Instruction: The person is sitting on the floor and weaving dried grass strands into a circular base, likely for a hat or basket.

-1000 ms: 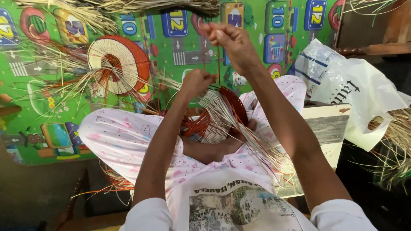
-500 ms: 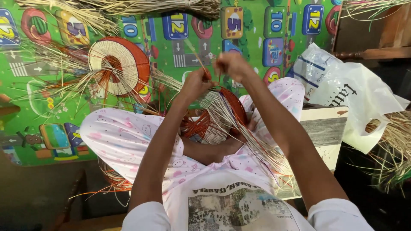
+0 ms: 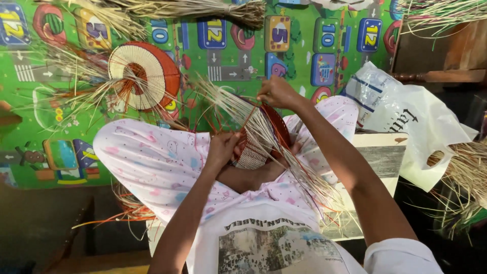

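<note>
A person sits cross-legged on a bright green play mat (image 3: 213, 101) printed with numbered tiles, working a half-woven basket (image 3: 261, 139) that rests in the lap between knees clad in pale pink patterned cloth. The left hand (image 3: 223, 147) closes on the basket's near rim, fingers curled round the tight cream-and-rust weave. The right hand (image 3: 276, 91) is raised just above it, fingertips pinching a thin straw strand (image 3: 251, 115) drawn taut from the work. Stiff, pale straw spokes fan out from the basket in every direction, hiding much of its far wall. A finished round woven disc (image 3: 144, 76), cream with a rust border, lies on the mat to the left. A dried grass bundle (image 3: 187, 7) is cut off along the top edge, and a crumpled white plastic bag (image 3: 411, 122) sits to the right.
</note>
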